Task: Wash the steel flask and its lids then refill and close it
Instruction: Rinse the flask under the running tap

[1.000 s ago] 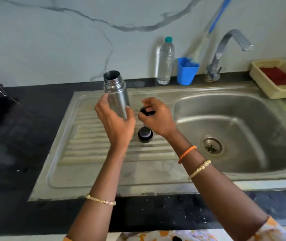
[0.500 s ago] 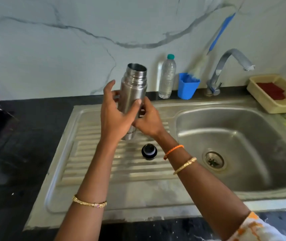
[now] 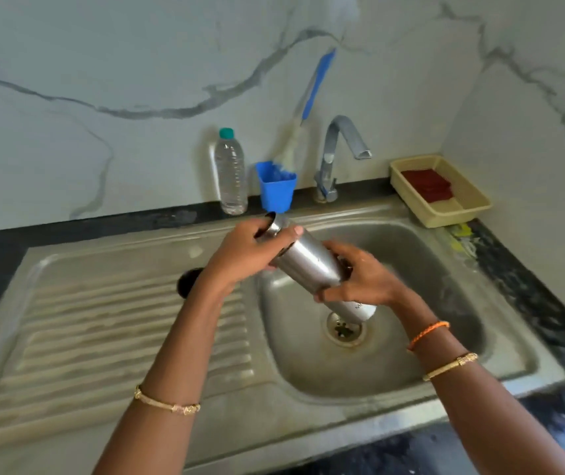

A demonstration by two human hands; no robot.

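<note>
Over the sink (image 3: 500, 323), the steel flask (image 3: 312, 265) is held tilted: mouth gripped by the left hand (image 3: 240, 255), body by the right hand (image 3: 363, 279), base lowest.

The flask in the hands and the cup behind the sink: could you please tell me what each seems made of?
The cylindrical silver flask looks like brushed steel: grey metallic sheen with soft reflections. The square blue cup looks like plastic: uniform opaque colour, dull matte surface, though that is only a guess.

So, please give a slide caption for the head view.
Both hands, left hand and right hand, tilt the open steel flask over the sink.
</note>
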